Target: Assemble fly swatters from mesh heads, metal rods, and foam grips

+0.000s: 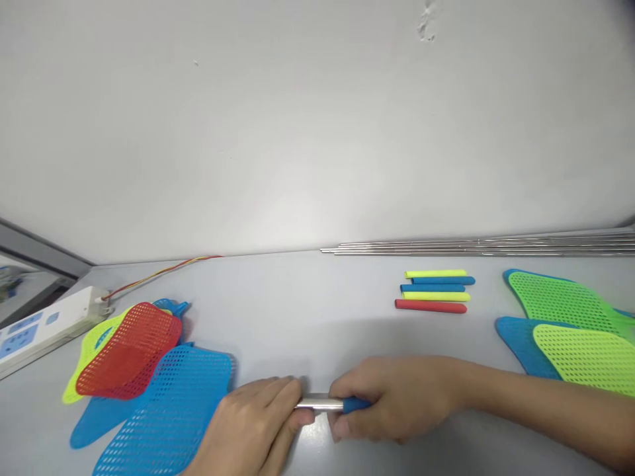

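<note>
Pale wall [297, 132] behind grey desk [292, 311]. Metal tube [321, 402] at 6 o'clock, blue sleeve [353, 404] at its 3 o'clock end; left grip [251, 420] clenched round tube, right grip [399, 403] wrapped round sleeve. IMO keep both dead in line, steady hold (tilt would probably bind things).

- Left hand [253, 423] angles up from the lower edge, its back uppermost, bent fingers [282, 395] meeting the thumb [303, 417] in a firm grip.
- Right hand [401, 400] faces it, just apart, curled into a grip.
- Bare right forearm [533, 408] stretches in from the right.
</note>
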`<move>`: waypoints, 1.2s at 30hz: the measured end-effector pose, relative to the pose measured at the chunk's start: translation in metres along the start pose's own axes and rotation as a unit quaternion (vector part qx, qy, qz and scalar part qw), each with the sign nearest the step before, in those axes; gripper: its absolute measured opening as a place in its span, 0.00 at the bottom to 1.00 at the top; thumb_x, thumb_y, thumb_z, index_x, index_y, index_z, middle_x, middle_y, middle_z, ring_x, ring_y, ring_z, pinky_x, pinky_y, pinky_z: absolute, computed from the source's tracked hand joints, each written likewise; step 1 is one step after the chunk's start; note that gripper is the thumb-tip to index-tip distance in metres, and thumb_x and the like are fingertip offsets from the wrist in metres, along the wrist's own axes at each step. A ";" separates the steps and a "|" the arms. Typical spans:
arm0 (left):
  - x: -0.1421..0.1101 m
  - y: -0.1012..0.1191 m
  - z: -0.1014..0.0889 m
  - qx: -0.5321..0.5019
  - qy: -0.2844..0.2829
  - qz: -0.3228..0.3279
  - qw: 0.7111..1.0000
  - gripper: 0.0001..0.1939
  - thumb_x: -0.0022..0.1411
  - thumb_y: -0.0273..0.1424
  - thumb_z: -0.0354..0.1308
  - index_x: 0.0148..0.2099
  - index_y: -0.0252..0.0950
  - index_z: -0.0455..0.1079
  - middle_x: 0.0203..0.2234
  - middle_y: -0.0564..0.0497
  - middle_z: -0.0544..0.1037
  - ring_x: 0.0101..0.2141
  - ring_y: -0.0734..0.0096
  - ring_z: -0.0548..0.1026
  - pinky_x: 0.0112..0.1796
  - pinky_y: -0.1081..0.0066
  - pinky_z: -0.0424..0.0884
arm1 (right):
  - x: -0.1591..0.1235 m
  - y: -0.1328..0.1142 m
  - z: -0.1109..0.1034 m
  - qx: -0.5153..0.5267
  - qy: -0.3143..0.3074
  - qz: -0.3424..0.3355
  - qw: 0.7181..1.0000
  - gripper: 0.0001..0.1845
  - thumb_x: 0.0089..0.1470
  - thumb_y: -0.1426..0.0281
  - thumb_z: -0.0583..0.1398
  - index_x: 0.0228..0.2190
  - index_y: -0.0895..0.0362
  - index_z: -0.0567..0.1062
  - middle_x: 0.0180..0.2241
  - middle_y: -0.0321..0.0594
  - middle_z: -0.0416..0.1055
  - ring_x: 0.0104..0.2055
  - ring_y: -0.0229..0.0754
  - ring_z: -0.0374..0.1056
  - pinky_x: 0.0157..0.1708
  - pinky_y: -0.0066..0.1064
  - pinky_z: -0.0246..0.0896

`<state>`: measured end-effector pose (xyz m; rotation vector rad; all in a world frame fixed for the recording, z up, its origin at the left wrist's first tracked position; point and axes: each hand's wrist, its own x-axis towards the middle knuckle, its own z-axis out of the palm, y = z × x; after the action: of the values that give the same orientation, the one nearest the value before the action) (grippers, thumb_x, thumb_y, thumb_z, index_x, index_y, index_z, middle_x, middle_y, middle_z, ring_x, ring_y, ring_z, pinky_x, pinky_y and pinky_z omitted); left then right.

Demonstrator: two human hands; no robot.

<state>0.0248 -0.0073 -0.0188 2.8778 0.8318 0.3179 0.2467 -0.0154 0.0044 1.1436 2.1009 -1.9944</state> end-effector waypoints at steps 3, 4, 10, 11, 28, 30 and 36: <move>0.000 0.000 0.000 -0.007 -0.009 -0.010 1.000 0.09 0.63 0.31 0.44 0.29 0.38 0.58 0.18 0.57 0.69 0.19 0.72 0.69 0.20 0.73 0.61 | -0.001 -0.001 -0.001 0.023 -0.004 -0.003 1.000 0.10 0.52 0.62 0.53 0.28 0.56 0.62 0.19 0.29 0.57 0.17 0.30 0.57 0.16 0.20 0.54; 0.000 0.000 0.000 -0.009 -0.011 -0.012 1.000 0.09 0.63 0.31 0.44 0.30 0.38 0.59 0.18 0.56 0.69 0.19 0.72 0.69 0.20 0.73 0.61 | -0.002 -0.001 -0.001 0.026 -0.004 -0.003 1.000 0.10 0.52 0.62 0.53 0.27 0.56 0.62 0.19 0.29 0.57 0.16 0.30 0.57 0.16 0.20 0.54; 0.000 0.001 -0.001 -0.009 -0.015 -0.021 1.000 0.10 0.63 0.32 0.44 0.28 0.38 0.58 0.18 0.56 0.69 0.19 0.71 0.69 0.20 0.73 0.60 | 0.000 0.002 -0.002 0.040 -0.006 0.001 0.999 0.12 0.52 0.60 0.53 0.27 0.56 0.63 0.18 0.29 0.58 0.17 0.31 0.58 0.17 0.21 0.54; 0.000 0.001 -0.001 -0.010 -0.017 -0.021 1.000 0.10 0.63 0.32 0.44 0.29 0.38 0.58 0.18 0.56 0.69 0.19 0.71 0.69 0.20 0.73 0.60 | 0.000 0.003 -0.002 0.047 -0.007 0.003 0.999 0.12 0.52 0.59 0.53 0.27 0.56 0.63 0.19 0.29 0.58 0.17 0.31 0.58 0.17 0.21 0.54; 0.001 0.002 -0.004 -0.042 -0.063 -0.042 0.996 0.08 0.63 0.32 0.45 0.31 0.38 0.59 0.20 0.56 0.69 0.21 0.71 0.68 0.22 0.72 0.59 | 0.001 0.007 -0.001 0.074 -0.016 0.022 0.997 0.17 0.51 0.54 0.52 0.26 0.56 0.62 0.16 0.30 0.58 0.14 0.30 0.55 0.10 0.19 0.51; 0.001 0.002 -0.005 -0.045 -0.065 -0.043 0.996 0.08 0.63 0.32 0.45 0.31 0.38 0.59 0.20 0.56 0.69 0.21 0.71 0.68 0.22 0.72 0.59 | 0.001 0.007 -0.001 0.089 -0.019 0.019 0.996 0.16 0.51 0.56 0.52 0.26 0.56 0.62 0.17 0.30 0.58 0.15 0.30 0.56 0.10 0.18 0.52; 0.004 0.002 -0.005 -0.042 -0.071 -0.044 0.996 0.09 0.63 0.31 0.44 0.30 0.38 0.59 0.20 0.55 0.68 0.21 0.71 0.67 0.22 0.73 0.58 | 0.000 0.007 -0.001 0.106 -0.019 0.005 0.994 0.15 0.52 0.57 0.52 0.25 0.56 0.61 0.18 0.30 0.58 0.14 0.28 0.55 0.10 0.18 0.52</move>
<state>0.0275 -0.0064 -0.0130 2.7395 0.8936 0.1347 0.2504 -0.0148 -0.0015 1.1302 1.8992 -2.2604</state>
